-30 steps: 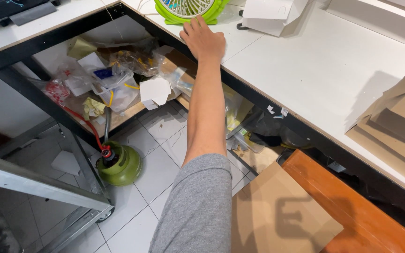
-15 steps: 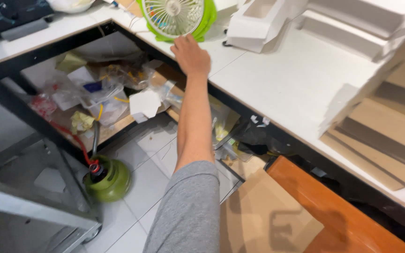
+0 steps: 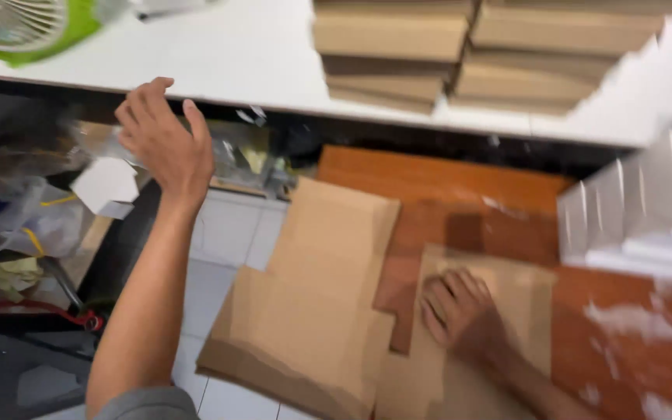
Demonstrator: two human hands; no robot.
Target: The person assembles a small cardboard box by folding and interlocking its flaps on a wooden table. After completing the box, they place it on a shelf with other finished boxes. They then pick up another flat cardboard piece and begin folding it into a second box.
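Note:
My left hand (image 3: pixel 161 144) is raised just below the edge of the white table (image 3: pixel 235 54), fingers spread and holding nothing. It hangs a little to the right of the green fan (image 3: pixel 25 27) that stands on the table top. My right hand (image 3: pixel 460 311) lies palm down on a flat brown cardboard sheet (image 3: pixel 526 288) that rests on an orange-brown wooden surface (image 3: pixel 445 183). A larger folded cardboard sheet (image 3: pixel 313 295) lies to its left, overhanging the tiled floor.
Stacks of flat brown cardboard boxes (image 3: pixel 468 54) sit on the table's far side. White boxes (image 3: pixel 647 210) stand at the right. Under the table at left is a shelf cluttered with plastic bags and paper (image 3: pixel 33 218), with a red hose (image 3: pixel 33 307) below.
The view has swung right and down. My left hand has come off the fan's base and now hangs below the table edge. My right hand and the cardboard sheets have come into view.

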